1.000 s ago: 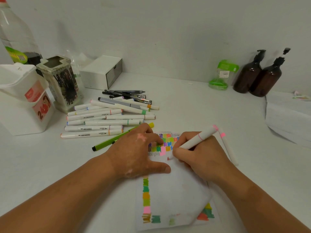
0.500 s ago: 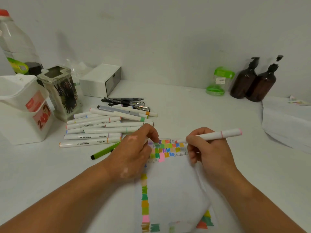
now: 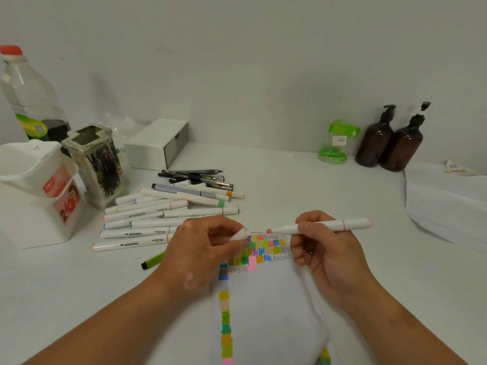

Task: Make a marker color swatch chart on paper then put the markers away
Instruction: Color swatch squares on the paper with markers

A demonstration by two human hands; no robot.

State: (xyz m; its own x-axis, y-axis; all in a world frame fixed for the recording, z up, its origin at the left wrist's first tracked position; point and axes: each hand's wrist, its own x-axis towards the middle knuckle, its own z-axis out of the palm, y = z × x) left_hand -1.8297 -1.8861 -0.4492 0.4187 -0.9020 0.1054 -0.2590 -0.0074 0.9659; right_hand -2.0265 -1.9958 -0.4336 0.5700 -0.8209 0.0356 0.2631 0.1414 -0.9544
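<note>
The right hand [image 3: 326, 248] grips a white marker [image 3: 324, 225], thumb and fingers curled round the barrel. It is held level just above the top edge of the paper [image 3: 268, 306]. Long axis runs left-right, w/ the bare salmon nib [image 3: 268, 231] pointing left. The left hand [image 3: 208, 248] pinches the small white cap [image 3: 240, 234] btwn thumb and fingertips, just left of the nib, apart from it but nearly in line. Next move is prob. sliding the cap rightward along that axis onto the nib. The swatch grid [image 3: 263, 250] lies under both. Vs 1 s ago: the marker stood steep w/ nib on the sheet and the left hand rested on the paper. Now the marker is lifted and level and the left hand is raised. The loose markers [image 3: 158, 217] lie well left, not yet put away.
</note>
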